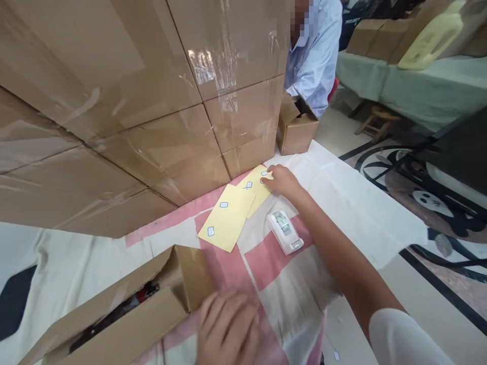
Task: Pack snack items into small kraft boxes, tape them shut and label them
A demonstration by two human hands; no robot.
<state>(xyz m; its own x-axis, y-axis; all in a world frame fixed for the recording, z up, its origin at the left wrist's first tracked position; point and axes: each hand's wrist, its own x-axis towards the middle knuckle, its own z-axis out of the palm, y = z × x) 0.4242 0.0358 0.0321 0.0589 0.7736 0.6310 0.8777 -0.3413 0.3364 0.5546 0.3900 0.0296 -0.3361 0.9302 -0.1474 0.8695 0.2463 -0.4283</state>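
Two yellow sheets (227, 219) overlap on the cloth, each bearing small white labels with blue borders. My right hand (283, 181) reaches to the far end of the upper yellow sheet (254, 191), thumb and fingers closed at its edge beside a label. Just in front of my right forearm lies a white dispenser (284, 232) with a clear window. At the bottom, my left hand (228, 327) is slightly blurred, its fingers curled and their tips hidden. It is beside an open cardboard box (125, 309) with dark and red things partly visible inside.
Stacked, taped cartons (160, 121) form a wall behind the sheets. A smaller open carton (299, 133) stands at the table's far end, near a person in a light blue shirt (317, 56). A pink-and-white cloth (266, 263) covers the table. A yellow jug (433, 38) stands on another table.
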